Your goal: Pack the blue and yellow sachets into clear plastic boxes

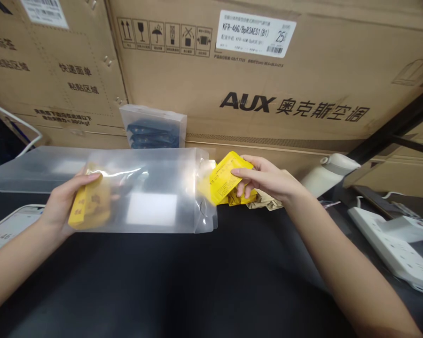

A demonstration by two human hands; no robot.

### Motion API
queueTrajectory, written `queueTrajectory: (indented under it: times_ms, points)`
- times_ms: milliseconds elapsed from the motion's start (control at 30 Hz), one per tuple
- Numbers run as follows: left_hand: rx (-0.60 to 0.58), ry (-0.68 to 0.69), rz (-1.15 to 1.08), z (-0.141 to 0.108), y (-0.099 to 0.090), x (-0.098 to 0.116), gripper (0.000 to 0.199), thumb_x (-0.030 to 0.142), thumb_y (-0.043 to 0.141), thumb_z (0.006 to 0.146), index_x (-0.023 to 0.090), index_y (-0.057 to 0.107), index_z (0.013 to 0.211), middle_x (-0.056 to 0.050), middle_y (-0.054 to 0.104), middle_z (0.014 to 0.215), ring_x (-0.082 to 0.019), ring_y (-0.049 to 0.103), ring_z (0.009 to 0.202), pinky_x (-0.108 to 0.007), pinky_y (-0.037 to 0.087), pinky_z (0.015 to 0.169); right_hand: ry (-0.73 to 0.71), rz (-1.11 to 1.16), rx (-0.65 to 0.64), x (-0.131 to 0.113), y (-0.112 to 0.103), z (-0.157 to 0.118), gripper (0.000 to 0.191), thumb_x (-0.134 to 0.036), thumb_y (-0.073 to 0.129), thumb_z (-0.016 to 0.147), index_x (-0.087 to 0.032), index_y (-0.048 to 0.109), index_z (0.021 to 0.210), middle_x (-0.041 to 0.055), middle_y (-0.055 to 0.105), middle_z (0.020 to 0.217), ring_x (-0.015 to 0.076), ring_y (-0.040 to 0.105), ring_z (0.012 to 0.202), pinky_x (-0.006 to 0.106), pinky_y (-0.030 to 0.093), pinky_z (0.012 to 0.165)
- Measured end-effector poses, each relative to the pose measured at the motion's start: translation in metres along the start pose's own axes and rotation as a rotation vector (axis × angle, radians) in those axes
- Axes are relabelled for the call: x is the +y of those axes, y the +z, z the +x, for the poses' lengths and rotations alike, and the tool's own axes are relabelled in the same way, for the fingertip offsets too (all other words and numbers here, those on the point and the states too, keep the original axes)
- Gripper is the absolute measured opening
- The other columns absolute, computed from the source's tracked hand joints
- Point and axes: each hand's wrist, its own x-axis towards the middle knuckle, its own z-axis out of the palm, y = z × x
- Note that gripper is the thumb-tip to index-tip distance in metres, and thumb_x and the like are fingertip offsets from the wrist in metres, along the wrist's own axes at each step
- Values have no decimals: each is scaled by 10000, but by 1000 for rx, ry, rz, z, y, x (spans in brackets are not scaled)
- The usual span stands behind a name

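Before cardboard boxes (176,89), a clear bag (155,171) is being gripped by the left hand (65,202) as a yellow packet (225,180), pinched in the right hand (266,177), is seemingly being loaded at the bag's mouth (205,219), straight aim being needed.

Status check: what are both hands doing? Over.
Left hand gripping clear box, yellow contents inside. Right hand holding yellow packet at box's open end. No blockage visible.

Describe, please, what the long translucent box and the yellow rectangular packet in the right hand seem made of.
Long translucent box: probably thin, glossy plastic; bright reflections, and yellow contents showing through.
Yellow rectangular packet: perhaps film or foil, fairly smooth, judging by its flat printed face; coated paper is possible.
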Motion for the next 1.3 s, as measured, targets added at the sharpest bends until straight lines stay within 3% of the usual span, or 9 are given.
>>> queueTrajectory:
  times_ms: [267,400,600,800,1000,1167,1300]
  points:
    - [-53,-28,-35,-1,1,-2,770,235,743,546,207,564,1294,-11,749,718,-236,694,482,-308,558,370,-116,-108,17,-1,10,-1,351,-334,770,762,-173,582,1011,-36,627,616,61,522,417,162,413,359]
    - [-30,-19,-53,-3,2,0,681,226,723,548,172,605,1217,-37,766,733,-226,692,474,-282,555,379,-105,-167,-128,-2,13,-4,327,-256,815,684,-186,559,875,-25,674,717,80,601,491,160,438,386]
    - [-35,-29,-38,-2,2,-2,622,237,713,570,174,608,1180,-27,749,693,-226,676,447,-295,546,362,-65,-197,-385,1,9,-4,220,-171,751,695,-157,625,874,19,709,862,114,692,715,192,553,573]
    - [-115,36,-14,-5,5,-3,464,189,691,610,168,661,1072,22,647,506,-168,571,318,-259,495,306,50,-231,-553,-1,5,-6,279,-260,803,686,-139,646,883,-3,714,760,55,609,470,140,493,418]
    - [-91,35,-63,-3,7,-4,435,160,713,604,170,659,1035,-20,748,708,-172,665,456,-256,572,413,28,-193,-374,3,10,-2,279,-319,757,774,-140,609,930,-38,658,577,42,548,399,101,406,353]
    - [-90,43,-55,-1,9,-7,395,150,748,599,193,651,980,-3,777,902,-154,693,518,-267,615,511,58,-64,-389,10,21,4,329,-321,731,796,-131,596,1027,45,717,821,129,701,728,190,568,582]
    - [-119,70,-21,-2,10,-10,361,146,756,608,208,622,937,21,769,827,-142,674,476,-274,615,525,14,-35,-439,16,28,6,343,-280,704,817,-161,600,1120,32,689,972,124,669,874,239,548,790]
